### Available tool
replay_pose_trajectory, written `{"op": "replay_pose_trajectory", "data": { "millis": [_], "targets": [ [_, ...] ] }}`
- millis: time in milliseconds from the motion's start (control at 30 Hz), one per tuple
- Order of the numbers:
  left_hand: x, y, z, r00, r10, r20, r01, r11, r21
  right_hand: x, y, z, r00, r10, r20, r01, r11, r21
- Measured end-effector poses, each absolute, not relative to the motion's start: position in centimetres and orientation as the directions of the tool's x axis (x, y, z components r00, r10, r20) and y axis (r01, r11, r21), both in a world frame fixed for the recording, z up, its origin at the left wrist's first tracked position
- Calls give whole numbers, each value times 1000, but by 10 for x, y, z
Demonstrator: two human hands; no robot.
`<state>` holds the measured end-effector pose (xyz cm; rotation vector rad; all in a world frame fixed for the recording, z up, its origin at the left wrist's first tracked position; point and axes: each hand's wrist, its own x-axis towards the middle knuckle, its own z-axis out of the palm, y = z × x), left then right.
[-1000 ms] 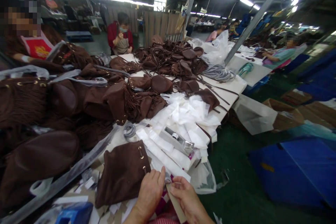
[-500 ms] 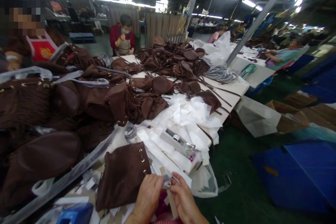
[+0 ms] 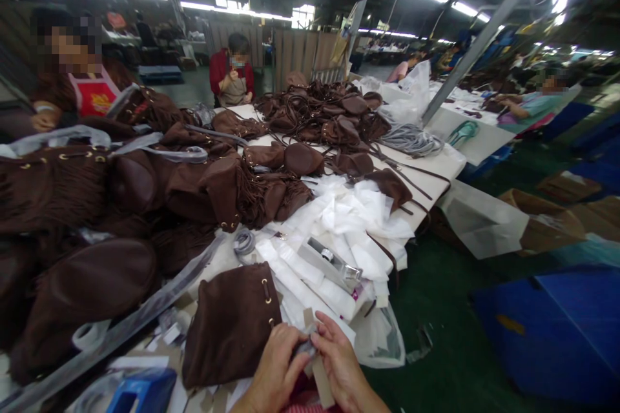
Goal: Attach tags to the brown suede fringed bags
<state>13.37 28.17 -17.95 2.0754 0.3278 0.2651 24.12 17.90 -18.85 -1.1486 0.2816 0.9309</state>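
At the bottom middle, my left hand [image 3: 277, 361] is closed in a pinch on a small greyish plastic-like piece [image 3: 306, 346]; its exact kind is unclear. Beside it, my right hand [image 3: 338, 356] grips a narrow beige cardboard strip [image 3: 321, 384], whose upper end sticks up between the hands. The grey piece lies against the strip. Just left of my hands rests a brown suede-like drawstring bag [image 3: 230, 329] with brass eyelets, near my left hand but not held. Magenta material shows partly below my hands.
Brown fringed bags [image 3: 194, 193] heap across the left of the table. White sheets [image 3: 349, 206] and a grey box [image 3: 324, 261] lie ahead. A blue tape dispenser [image 3: 143, 390] stands lower left, a blue bin [image 3: 552, 329] at right. Co-workers sit around the tables.
The cardboard strip's upper end now rises between my fingers, with the grey piece lower against it. My left fingers have shifted around that piece. The whole view has turned slightly.
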Motion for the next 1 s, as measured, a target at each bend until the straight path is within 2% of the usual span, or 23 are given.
{"op": "replay_pose_trajectory", "data": {
  "millis": [133,267,400,533,667,867,1000],
  "targets": [
    [139,279,-178,834,525,-166,337,-247,908,244,179,-185,619,532,-577,-719,90,-689],
    [143,281,-184,789,529,-313,406,-68,911,249,174,-186,609,609,-508,-648,12,-762],
    [144,281,-193,772,544,-329,342,80,936,254,174,-181,567,671,-478,-550,-124,-826],
    [146,281,-188,769,540,-343,257,229,939,261,181,-168,568,647,-509,-464,-259,-847],
    [149,281,-177,779,535,-328,229,243,942,269,180,-161,558,624,-547,-421,-355,-835],
    [149,282,-181,731,589,-344,183,317,931,273,153,-178,371,673,-640,-502,-435,-748],
    [151,281,-185,744,569,-350,168,348,922,279,147,-186,316,784,-535,-385,-409,-827]
  ]
}}
